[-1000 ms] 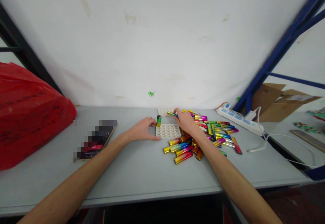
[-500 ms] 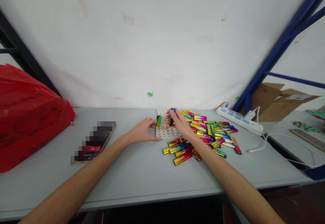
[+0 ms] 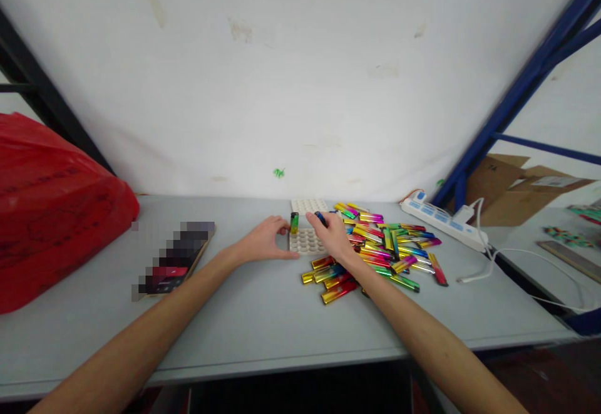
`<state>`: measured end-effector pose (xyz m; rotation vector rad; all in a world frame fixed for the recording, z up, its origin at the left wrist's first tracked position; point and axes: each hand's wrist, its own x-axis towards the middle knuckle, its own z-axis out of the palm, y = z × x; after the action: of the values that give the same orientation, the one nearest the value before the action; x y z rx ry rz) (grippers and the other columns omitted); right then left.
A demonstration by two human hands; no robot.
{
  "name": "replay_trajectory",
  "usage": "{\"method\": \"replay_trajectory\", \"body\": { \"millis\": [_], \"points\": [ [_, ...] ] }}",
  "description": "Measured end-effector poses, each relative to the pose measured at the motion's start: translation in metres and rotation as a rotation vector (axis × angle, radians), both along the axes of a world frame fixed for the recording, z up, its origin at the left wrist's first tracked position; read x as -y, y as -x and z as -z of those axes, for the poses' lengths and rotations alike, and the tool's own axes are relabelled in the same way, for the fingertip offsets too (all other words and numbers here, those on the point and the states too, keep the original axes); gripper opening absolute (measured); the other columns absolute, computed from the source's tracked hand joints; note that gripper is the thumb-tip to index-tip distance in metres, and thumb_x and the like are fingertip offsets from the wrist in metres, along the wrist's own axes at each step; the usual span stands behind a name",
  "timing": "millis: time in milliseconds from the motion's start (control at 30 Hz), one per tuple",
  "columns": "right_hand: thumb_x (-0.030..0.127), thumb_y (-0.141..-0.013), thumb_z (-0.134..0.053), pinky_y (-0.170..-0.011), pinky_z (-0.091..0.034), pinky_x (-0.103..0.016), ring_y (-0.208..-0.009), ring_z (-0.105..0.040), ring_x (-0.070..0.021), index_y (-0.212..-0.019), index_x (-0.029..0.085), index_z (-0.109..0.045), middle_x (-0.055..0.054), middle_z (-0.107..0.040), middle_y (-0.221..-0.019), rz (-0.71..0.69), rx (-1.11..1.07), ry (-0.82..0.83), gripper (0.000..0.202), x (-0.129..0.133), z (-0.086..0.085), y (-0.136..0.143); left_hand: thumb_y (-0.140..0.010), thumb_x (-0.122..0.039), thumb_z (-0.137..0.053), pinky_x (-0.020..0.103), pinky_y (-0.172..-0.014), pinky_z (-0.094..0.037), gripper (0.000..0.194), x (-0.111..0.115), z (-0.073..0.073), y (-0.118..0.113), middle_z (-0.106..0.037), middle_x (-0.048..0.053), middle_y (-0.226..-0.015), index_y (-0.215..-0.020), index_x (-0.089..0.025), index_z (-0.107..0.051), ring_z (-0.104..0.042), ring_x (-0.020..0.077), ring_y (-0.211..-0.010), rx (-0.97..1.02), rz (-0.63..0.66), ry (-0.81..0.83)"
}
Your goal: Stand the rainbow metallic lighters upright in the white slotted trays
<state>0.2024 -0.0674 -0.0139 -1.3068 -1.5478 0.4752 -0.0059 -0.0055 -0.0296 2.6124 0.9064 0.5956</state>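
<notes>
A white tray with rows of holes [image 3: 307, 242] lies on the grey table, and a green and yellow lighter [image 3: 294, 223] stands upright in its left part. My left hand [image 3: 268, 238] is at the tray's left edge, thumb and fingers apart, holding nothing. Over the tray, my right hand [image 3: 332, 233] is closed on a lighter with a dark blue top [image 3: 320, 218]; its lower part is hidden by the fingers. Many shiny multicoloured lighters [image 3: 370, 233] lie in a loose pile to the right of the tray, partly under my right forearm.
A red plastic bag [image 3: 61, 213] fills the far left, with a phone, partly pixelated, [image 3: 181, 257] beside it. A white power strip [image 3: 444, 221] with cables lies at the right, near a blue metal frame [image 3: 507, 101] and a cardboard box [image 3: 516, 188].
My right hand has turned and the lighter in it is tilted, with only its top showing now. My left hand has hardly moved. The view has shifted slightly.
</notes>
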Motion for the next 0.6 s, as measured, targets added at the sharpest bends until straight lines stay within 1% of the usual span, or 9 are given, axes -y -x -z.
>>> {"method": "replay_trajectory", "body": {
  "millis": [233,333,400,467,533,600],
  "points": [
    [0.049,-0.087,-0.046,-0.055,-0.024,-0.027,-0.056,-0.035,-0.0117,-0.057,0.023,-0.038,0.005,-0.035,-0.054,0.055,0.026,-0.001,0.041,-0.0036,0.0023,0.0015,-0.064,-0.072,-0.079,0.039,-0.086,-0.049,0.065,0.0001,-0.0011,0.0002,-0.064,0.007,-0.098,-0.099,-0.019,-0.064,-0.062,0.0285,-0.094,-0.001,0.003,-0.003],
    [0.049,-0.090,-0.045,-0.056,-0.026,-0.027,-0.056,-0.037,-0.0124,-0.058,0.023,-0.039,0.005,-0.038,-0.054,0.042,0.054,-0.002,0.042,-0.0028,0.0026,0.0023,-0.064,-0.072,-0.078,0.038,-0.085,-0.049,0.065,0.0005,-0.0026,0.0000,-0.064,0.007,-0.098,-0.100,-0.019,-0.065,-0.062,0.0282,-0.094,-0.010,0.002,0.005],
    [0.053,-0.095,-0.045,-0.057,-0.029,-0.026,-0.058,-0.040,-0.0130,-0.065,0.022,-0.044,0.005,-0.042,-0.057,0.016,0.074,-0.010,0.043,-0.0011,0.0018,0.0026,-0.064,-0.072,-0.078,0.038,-0.084,-0.049,0.064,0.0005,-0.0031,-0.0001,-0.064,0.007,-0.098,-0.099,-0.020,-0.065,-0.061,0.0278,-0.094,-0.012,0.004,0.007],
    [0.056,-0.099,-0.044,-0.060,-0.033,-0.026,-0.061,-0.045,-0.0140,-0.077,0.022,-0.050,0.005,-0.048,-0.063,-0.011,0.101,-0.019,0.040,0.0009,0.0004,0.0022,-0.064,-0.072,-0.078,0.038,-0.083,-0.049,0.064,0.0002,-0.0028,-0.0002,-0.064,0.007,-0.097,-0.098,-0.019,-0.065,-0.061,0.0277,-0.093,-0.006,0.005,0.004],
    [0.053,-0.102,-0.043,-0.064,-0.038,-0.026,-0.068,-0.052,-0.0158,-0.086,0.023,-0.053,0.003,-0.055,-0.070,-0.043,0.164,-0.035,0.035,0.0022,-0.0010,0.0009,-0.063,-0.072,-0.078,0.038,-0.082,-0.049,0.065,-0.0003,-0.0020,-0.0001,-0.063,0.007,-0.096,-0.098,-0.019,-0.064,-0.061,0.0275,-0.091,-0.001,0.003,0.002],
    [0.047,-0.104,-0.042,-0.071,-0.043,-0.027,-0.079,-0.057,-0.0181,-0.089,0.022,-0.055,-0.002,-0.061,-0.081,-0.070,0.259,-0.098,0.032,0.0026,-0.0016,-0.0012,-0.063,-0.072,-0.078,0.038,-0.082,-0.049,0.065,-0.0008,-0.0010,0.0000,-0.063,0.007,-0.097,-0.097,-0.019,-0.064,-0.061,0.0275,-0.091,0.001,-0.001,-0.001]
  ]
}}
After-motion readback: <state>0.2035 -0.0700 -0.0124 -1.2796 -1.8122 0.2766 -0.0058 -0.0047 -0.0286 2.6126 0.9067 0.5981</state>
